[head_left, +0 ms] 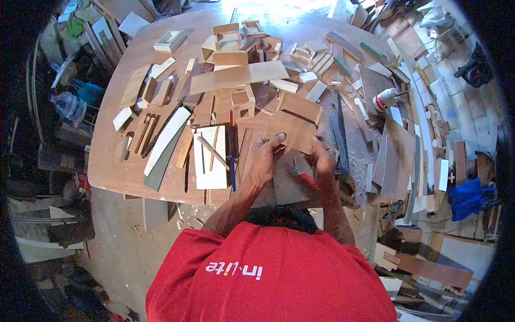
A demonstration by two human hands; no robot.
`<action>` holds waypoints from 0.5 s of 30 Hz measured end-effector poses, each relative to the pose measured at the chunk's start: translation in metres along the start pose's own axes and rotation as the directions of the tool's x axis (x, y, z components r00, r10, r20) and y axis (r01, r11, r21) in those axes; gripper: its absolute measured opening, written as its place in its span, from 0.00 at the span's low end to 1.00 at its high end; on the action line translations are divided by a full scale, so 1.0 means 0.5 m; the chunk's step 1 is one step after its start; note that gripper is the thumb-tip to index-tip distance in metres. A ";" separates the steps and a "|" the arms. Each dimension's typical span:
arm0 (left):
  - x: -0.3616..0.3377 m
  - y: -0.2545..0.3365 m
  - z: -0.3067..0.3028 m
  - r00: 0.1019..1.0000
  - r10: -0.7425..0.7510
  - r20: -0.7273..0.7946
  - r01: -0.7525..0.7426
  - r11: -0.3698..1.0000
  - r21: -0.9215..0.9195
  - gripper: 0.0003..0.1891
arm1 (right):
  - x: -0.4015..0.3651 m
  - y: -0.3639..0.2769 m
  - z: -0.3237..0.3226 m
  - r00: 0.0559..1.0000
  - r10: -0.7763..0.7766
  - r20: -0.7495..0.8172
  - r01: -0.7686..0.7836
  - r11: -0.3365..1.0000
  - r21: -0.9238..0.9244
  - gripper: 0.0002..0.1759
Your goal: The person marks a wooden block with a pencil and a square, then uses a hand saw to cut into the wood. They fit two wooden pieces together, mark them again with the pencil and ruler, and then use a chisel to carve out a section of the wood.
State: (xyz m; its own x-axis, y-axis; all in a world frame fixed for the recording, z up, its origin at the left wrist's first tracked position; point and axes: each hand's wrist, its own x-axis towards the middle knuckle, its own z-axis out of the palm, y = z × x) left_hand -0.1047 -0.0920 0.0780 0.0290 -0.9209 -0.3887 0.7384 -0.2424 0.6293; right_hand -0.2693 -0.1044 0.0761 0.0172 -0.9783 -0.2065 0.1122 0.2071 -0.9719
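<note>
Between my two hands is a thin brown wooden panel (pixel 292 130), crossed by a dark slot or strip near its far end. My left hand (pixel 265 160) grips its near left corner, thumb on top. At the near right edge, my right hand (pixel 324 156) is closed on the same panel. The fingers under it are hidden. Just below the panel, on the table, lies a red-handled tool (pixel 304 176) whose kind I cannot make out. A white board (pixel 210 172) with thin wooden sticks on it lies left of my left hand.
The wooden table (pixel 112 161) carries small wooden boxes (pixel 242 100), a long plank (pixel 241 76) and many offcuts. A white bottle with a red label (pixel 385 100) stands on the right. A blue bag (pixel 465 199) lies beyond the table's right side.
</note>
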 end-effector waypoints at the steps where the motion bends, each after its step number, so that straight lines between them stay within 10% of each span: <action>1: 0.000 -0.003 -0.003 1.000 0.020 0.006 -0.020 0.999 -0.033 0.14 | -0.005 -0.004 0.001 0.998 0.047 0.032 -0.052 0.986 0.158 0.26; 15: -0.005 -0.001 -0.007 0.989 0.142 0.031 -0.145 0.982 0.120 0.16 | -0.020 -0.034 0.045 0.997 0.078 -0.006 -0.078 0.996 0.050 0.22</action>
State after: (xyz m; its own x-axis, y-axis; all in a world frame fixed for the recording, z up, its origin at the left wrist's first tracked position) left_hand -0.1028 -0.0888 0.0765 0.1124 -0.9551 -0.2740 0.6398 -0.1414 0.7554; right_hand -0.2491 -0.0980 0.0971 0.0204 -0.9591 -0.2824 0.1598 0.2820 -0.9460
